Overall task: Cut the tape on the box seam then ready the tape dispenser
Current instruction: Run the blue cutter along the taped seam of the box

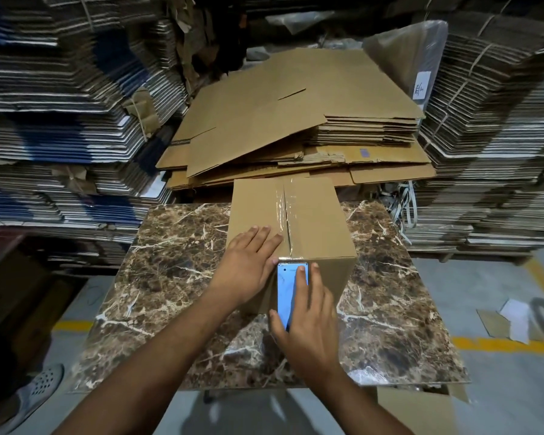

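A closed brown cardboard box [314, 221] stands on a marble-patterned table [176, 271]. Clear tape [284, 211] runs along its top centre seam and folds over the near edge. My right hand [308, 315] grips a blue tape dispenser [288, 290] pressed flat against the box's near face, with its toothed blade at the top edge, where the tape bends over. My left hand [248, 265] lies flat on the box top, just left of the seam, fingers spread and holding the box down.
Flattened brown cartons [296, 120] lie piled behind the table. Tall stacks of bundled flat cardboard [60, 120] rise on both sides. Another person's shoe [41, 384] is at the lower left. Grey floor with yellow lines [496, 343] and paper scraps lies to the right.
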Demonstrator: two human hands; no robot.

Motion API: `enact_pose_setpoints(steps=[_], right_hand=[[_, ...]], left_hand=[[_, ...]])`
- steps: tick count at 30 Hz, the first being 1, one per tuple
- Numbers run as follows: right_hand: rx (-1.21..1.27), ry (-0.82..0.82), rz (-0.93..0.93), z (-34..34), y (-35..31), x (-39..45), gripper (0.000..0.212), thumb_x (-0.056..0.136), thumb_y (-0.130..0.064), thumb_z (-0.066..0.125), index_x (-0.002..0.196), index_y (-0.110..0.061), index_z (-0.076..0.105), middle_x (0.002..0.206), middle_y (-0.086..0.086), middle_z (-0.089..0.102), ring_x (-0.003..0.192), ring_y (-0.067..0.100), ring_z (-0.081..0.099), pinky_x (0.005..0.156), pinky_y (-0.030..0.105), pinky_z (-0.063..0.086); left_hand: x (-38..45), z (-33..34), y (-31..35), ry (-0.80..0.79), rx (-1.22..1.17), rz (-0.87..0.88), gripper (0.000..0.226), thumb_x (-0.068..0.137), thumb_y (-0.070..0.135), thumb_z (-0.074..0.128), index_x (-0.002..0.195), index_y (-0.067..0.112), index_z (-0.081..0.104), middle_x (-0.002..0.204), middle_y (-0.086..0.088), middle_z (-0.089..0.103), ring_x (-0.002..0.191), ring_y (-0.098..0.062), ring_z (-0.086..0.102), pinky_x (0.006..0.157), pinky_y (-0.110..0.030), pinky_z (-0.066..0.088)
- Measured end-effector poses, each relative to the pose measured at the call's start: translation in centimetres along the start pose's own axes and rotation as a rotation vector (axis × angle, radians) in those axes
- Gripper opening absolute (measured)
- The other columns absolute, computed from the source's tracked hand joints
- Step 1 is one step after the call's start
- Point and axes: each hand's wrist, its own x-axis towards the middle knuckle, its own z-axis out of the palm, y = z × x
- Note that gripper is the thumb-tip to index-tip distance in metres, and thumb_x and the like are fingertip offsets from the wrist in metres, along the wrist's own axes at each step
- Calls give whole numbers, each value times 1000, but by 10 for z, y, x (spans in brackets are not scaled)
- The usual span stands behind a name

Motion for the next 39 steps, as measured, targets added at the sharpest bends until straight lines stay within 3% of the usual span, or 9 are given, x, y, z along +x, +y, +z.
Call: enact_pose_setpoints(steps=[4, 7, 12, 17, 20, 25, 32, 39], right_hand=[[59, 31, 67, 14, -13, -9, 96, 85, -51, 65, 157, -5, 21, 163, 26, 23, 132, 37, 53, 93, 39, 58], [106, 54, 95, 17, -22, -9, 90, 89, -48, 65, 159, -11, 20, 163, 24, 24, 128, 32, 60, 85, 35, 61], [133, 77, 66, 18, -19, -4, 84, 87, -23, 65, 159, -25, 22, 164, 21, 24, 116, 30, 66, 80, 34, 62], [99, 113, 1, 13, -14, -4, 79, 88, -12, 46, 160, -22, 15, 169, 3, 15, 80, 21, 65, 57, 32, 58], [94, 117, -60, 10, -13, -3, 80, 88, -10, 42, 161, -24, 12, 170, 2, 12, 94, 23, 68, 60, 32, 57], [105, 163, -69, 3, -14, -10, 85, 81, -14, 54, 159, -21, 23, 168, 0, 21, 72, 23, 58, 53, 33, 54], [133, 142, -71, 10, -9, -28, 80, 88, -22, 53, 160, -19, 18, 169, -1, 17, 89, 31, 64, 67, 36, 58], [126, 145, -58, 13, -11, -35, 71, 95, -25, 51, 159, -14, 23, 169, 2, 18, 88, 31, 62, 66, 36, 58]], left_hand=[[1, 2, -2, 12, -5, 13, 60, 100, 50, 4, 157, 41, 21, 166, -5, 27, 153, -29, 24, 124, -45, 22], [1, 3, -4, 19, -12, 21, 60, 99, 50, 5, 156, 42, 23, 166, -5, 29, 153, -30, 25, 123, -46, 23], [2, 7, -7, 37, -13, 38, 56, 101, 50, 7, 156, 47, 19, 165, -6, 30, 152, -30, 27, 123, -45, 25], [0, 10, -6, 70, -4, 30, 55, 101, 51, 5, 155, 51, 16, 165, -6, 31, 152, -29, 28, 123, -44, 26], [1, 11, -4, 94, -5, 16, 55, 100, 51, 5, 155, 52, 17, 165, -5, 31, 151, -30, 30, 123, -44, 26], [0, 11, -4, 118, -16, 16, 54, 101, 51, 7, 154, 53, 18, 164, -5, 33, 150, -30, 32, 122, -44, 27], [-2, 12, -5, 133, -8, 34, 49, 106, 44, 28, 154, 51, 21, 164, -6, 33, 149, -32, 33, 121, -45, 26], [-4, 7, -3, 123, -9, 33, 49, 106, 45, 26, 154, 51, 21, 165, -7, 31, 150, -31, 31, 122, -45, 27]])
